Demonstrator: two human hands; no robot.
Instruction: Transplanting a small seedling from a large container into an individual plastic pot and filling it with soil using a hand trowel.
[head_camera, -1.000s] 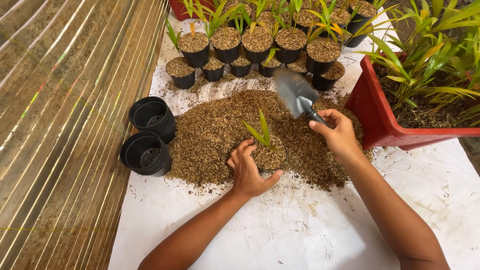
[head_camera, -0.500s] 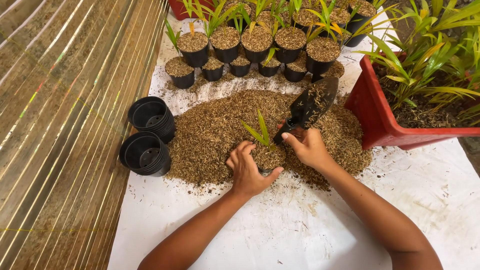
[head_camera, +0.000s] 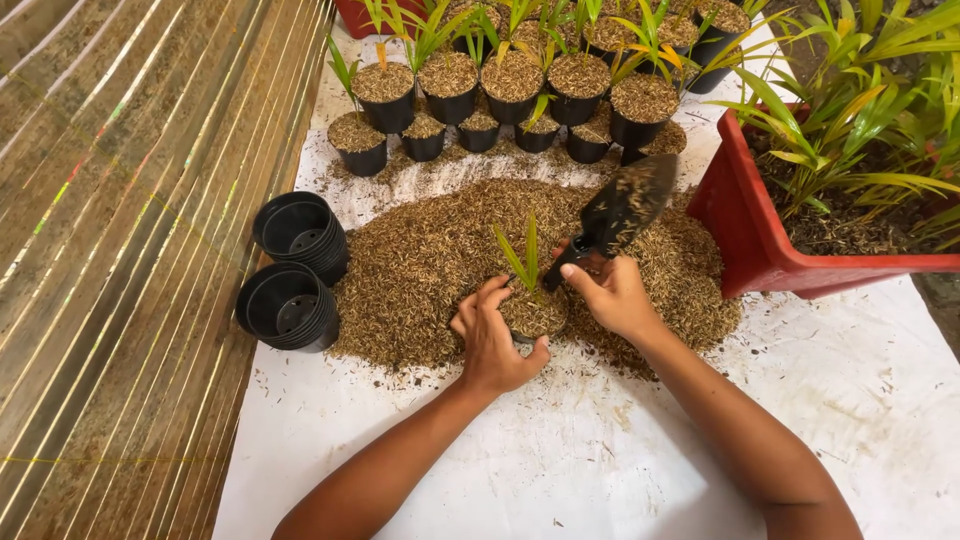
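My left hand (head_camera: 492, 342) wraps around a small black pot (head_camera: 533, 318) filled with brown husk mix, a green seedling (head_camera: 522, 257) standing upright in it. The pot sits at the near edge of a wide heap of brown husk mix (head_camera: 430, 260) on a white sheet (head_camera: 600, 460). My right hand (head_camera: 610, 292) grips the handle of a dark trowel (head_camera: 625, 208), its blade raised and tilted up to the right, just beside the pot. The fingers of both hands nearly meet around the seedling.
Two stacks of empty black pots (head_camera: 295, 265) lie on their sides at the sheet's left edge. Several filled pots with seedlings (head_camera: 515, 85) stand in rows at the back. A red planter (head_camera: 770, 240) with green plants sits right. Striped bamboo flooring (head_camera: 120, 250) lies left.
My right hand has brought the trowel down and leftward from above the heap to the pot's side. My left hand has stayed on the pot.
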